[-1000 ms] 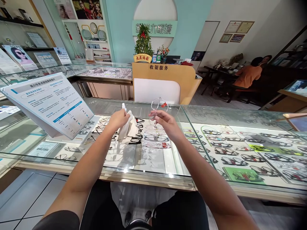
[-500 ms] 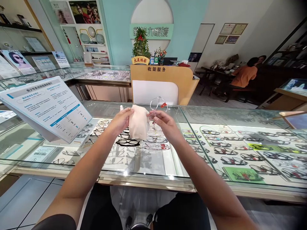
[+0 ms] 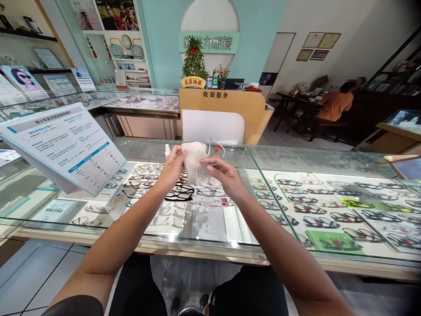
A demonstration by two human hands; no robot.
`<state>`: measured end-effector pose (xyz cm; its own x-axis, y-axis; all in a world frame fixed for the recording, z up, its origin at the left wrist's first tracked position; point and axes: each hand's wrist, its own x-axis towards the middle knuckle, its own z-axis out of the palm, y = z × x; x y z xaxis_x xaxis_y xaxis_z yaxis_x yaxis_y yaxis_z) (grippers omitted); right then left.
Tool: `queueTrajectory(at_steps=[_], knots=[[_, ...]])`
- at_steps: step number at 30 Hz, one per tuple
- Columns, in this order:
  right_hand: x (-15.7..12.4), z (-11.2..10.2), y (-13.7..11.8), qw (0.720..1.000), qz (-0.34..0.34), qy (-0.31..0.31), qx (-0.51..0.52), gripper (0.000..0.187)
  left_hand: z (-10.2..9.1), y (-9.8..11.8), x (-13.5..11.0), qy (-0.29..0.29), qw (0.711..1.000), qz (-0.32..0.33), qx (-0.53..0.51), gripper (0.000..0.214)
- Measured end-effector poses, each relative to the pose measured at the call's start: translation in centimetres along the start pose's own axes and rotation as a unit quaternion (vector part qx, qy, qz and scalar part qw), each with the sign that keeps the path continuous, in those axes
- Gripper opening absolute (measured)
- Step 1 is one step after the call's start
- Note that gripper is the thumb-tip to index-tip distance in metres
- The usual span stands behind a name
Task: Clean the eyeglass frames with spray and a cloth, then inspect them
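Observation:
My left hand (image 3: 173, 169) is closed on a pale cleaning cloth (image 3: 192, 161), pressing it against one lens of a pair of clear-framed glasses (image 3: 210, 154) with a small red tag. My right hand (image 3: 221, 174) pinches the glasses by the frame and holds them upright above the glass counter (image 3: 210, 221). A small white spray bottle (image 3: 167, 151) stands on the counter just behind my left hand.
Under the glass lie rows of several spectacle frames (image 3: 329, 206). A tilted information board (image 3: 64, 147) stands at the left. A wooden cashier desk (image 3: 223, 114) with a plant (image 3: 194, 66) is behind. A person in orange (image 3: 335, 105) sits at the far right.
My left hand lifted the cloth from near the counter and brought it onto the glasses. My right hand lowered the glasses slightly toward it.

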<state>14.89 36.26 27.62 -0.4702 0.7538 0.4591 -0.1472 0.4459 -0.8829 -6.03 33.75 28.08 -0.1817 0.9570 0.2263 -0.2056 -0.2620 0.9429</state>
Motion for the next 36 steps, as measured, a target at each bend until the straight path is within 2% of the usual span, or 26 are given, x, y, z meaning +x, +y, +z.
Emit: queueTrajectory(at_steps=[3, 6, 9, 11, 18, 20, 22, 25, 28, 32, 36], knots=[[-0.2, 0.3, 0.0, 1.000, 0.014, -0.014, 0.007, 0.032, 0.2, 0.0, -0.4, -0.022, 0.995, 0.065, 0.068, 0.034], [0.0, 0.2, 0.2, 1.000, -0.007, 0.025, 0.007, 0.031, 0.5, 0.1, -0.8, -0.041, 0.987, 0.106, 0.114, 0.034], [0.3, -0.4, 0.4, 0.995, -0.047, 0.083, -0.010, 0.033, 0.9, 0.0, -1.2, -0.083, 0.984, 0.093, 0.125, 0.033], [0.5, -0.6, 0.5, 0.993, -0.057, 0.101, -0.018, 0.036, 1.0, 0.0, -1.5, -0.109, 0.981, 0.090, 0.131, 0.033], [0.4, -0.2, 0.9, 0.995, -0.024, 0.093, 0.032, 0.042, 1.2, 0.1, -2.0, -0.171, 0.970, 0.112, 0.134, 0.047], [0.3, 0.0, 1.0, 0.994, -0.017, 0.098, 0.041, 0.042, 1.4, -0.1, -2.1, -0.170, 0.971, 0.116, 0.121, 0.054], [0.3, 0.1, 1.0, 0.994, -0.013, 0.096, 0.050, 0.041, 1.7, -0.3, -2.2, -0.141, 0.976, 0.118, 0.117, 0.060], [0.2, 0.2, 0.9, 0.994, 0.005, 0.082, 0.067, 0.040, 2.2, -0.8, -2.4, -0.102, 0.986, 0.100, 0.092, 0.060], [0.1, 0.3, 0.6, 0.994, 0.031, 0.068, 0.082, 0.042, 2.6, -0.9, -2.4, -0.109, 0.993, 0.043, 0.014, 0.065], [0.1, 0.2, 0.7, 0.993, 0.031, 0.064, 0.089, 0.043, 2.5, -0.7, -2.2, -0.176, 0.982, -0.067, -0.013, 0.075], [0.0, 0.2, 0.9, 0.993, 0.032, 0.048, 0.103, 0.039, 2.2, -0.8, -2.2, -0.228, 0.969, -0.091, 0.003, 0.072]])
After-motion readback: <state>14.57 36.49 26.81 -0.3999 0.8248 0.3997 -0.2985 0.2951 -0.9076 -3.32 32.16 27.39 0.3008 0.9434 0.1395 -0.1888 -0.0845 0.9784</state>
